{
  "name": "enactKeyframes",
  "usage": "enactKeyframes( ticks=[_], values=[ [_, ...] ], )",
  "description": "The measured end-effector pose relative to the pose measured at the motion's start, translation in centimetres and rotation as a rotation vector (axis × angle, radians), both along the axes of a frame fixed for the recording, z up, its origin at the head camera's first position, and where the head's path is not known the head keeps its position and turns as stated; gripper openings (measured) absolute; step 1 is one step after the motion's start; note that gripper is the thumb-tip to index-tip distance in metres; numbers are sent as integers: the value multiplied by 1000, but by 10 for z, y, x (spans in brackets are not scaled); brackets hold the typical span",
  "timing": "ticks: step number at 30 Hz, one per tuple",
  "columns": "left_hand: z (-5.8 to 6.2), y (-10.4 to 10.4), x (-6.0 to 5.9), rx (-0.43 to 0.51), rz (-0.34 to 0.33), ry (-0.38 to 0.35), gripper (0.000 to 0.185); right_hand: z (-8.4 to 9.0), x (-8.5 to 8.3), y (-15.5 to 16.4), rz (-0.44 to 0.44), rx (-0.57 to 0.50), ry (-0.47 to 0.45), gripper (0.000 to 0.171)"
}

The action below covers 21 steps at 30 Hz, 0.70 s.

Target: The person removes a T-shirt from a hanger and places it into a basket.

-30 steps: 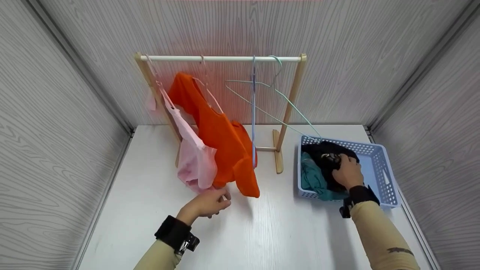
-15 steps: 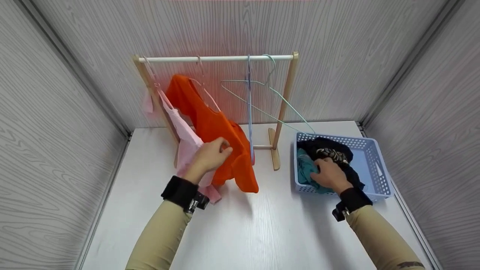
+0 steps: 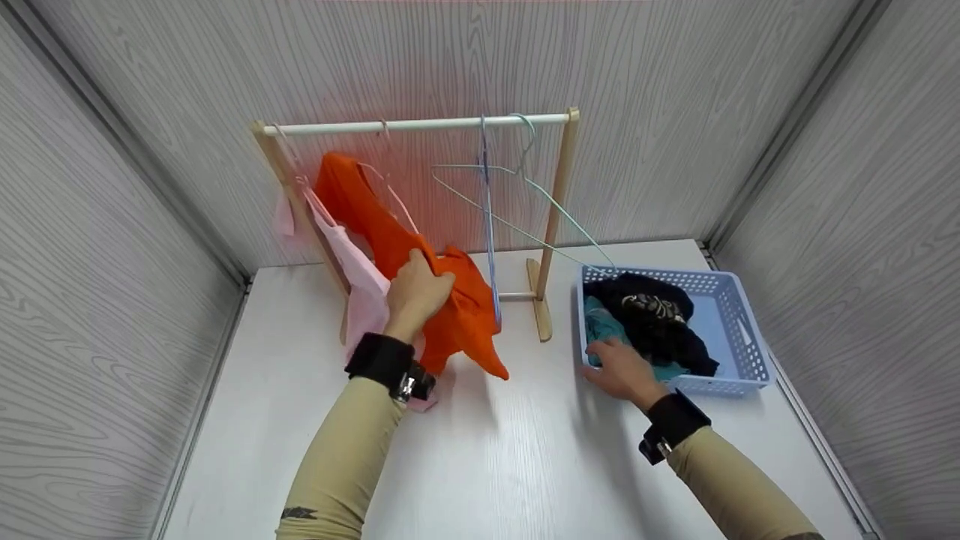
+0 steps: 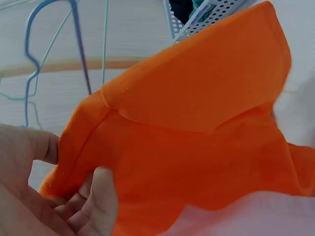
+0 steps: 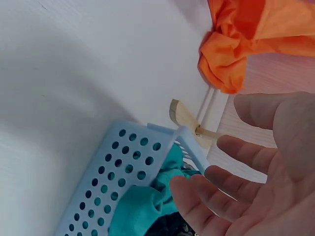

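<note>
In the head view my left hand point(image 3: 420, 291) pinches the orange shirt point(image 3: 469, 311) near its neckline. The shirt hangs from a pink hanger point(image 3: 397, 201) on the rail. In the left wrist view, thumb and curled fingers meet the orange cloth at its edge. Hanging just left of it, a pink garment point(image 3: 358, 270) is partly hidden by the left hand. My right hand point(image 3: 621, 367) is over the near left corner of the blue basket point(image 3: 739, 334). Its fingers are loosely extended, by a teal garment point(image 5: 140, 204). A black garment point(image 3: 660, 322) with a pale print lies beside the teal one.
The small clothes rack has a white rail point(image 3: 435, 124) and wooden legs point(image 3: 556, 202). A blue hanger point(image 3: 489, 225) and a mint green hanger point(image 3: 566, 214) hang bare on its right half. Grained panels enclose the white table point(image 3: 517, 465) at the back and sides.
My left hand has moved up from the pink garment's lower edge to the orange shirt and taken hold of it. The right hand has drawn back from the black garment toward the basket's near left corner.
</note>
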State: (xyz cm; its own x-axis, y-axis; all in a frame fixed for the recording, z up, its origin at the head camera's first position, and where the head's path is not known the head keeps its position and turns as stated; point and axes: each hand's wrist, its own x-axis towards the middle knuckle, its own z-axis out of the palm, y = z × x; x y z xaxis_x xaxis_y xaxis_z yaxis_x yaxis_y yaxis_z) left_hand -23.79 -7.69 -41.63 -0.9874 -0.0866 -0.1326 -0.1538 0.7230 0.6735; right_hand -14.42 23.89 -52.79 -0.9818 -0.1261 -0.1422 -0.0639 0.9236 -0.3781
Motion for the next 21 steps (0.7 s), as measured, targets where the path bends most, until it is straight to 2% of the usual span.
enactKeyframes(
  ticks=[4,7,16,21],
  values=[
    [5,-17,-1,74,-14,-20,52,-5,3,-5,9,-13,0,37],
    [5,-26,-3,115,-24,2,54,-8,4,-8,16,-31,-18,39],
    [4,-26,1,217,-5,168,32,-12,8,-12,8,-56,-56,45],
    [6,-24,7,261,1,242,33,-15,9,-13,0,-60,-80,44]
  ],
)
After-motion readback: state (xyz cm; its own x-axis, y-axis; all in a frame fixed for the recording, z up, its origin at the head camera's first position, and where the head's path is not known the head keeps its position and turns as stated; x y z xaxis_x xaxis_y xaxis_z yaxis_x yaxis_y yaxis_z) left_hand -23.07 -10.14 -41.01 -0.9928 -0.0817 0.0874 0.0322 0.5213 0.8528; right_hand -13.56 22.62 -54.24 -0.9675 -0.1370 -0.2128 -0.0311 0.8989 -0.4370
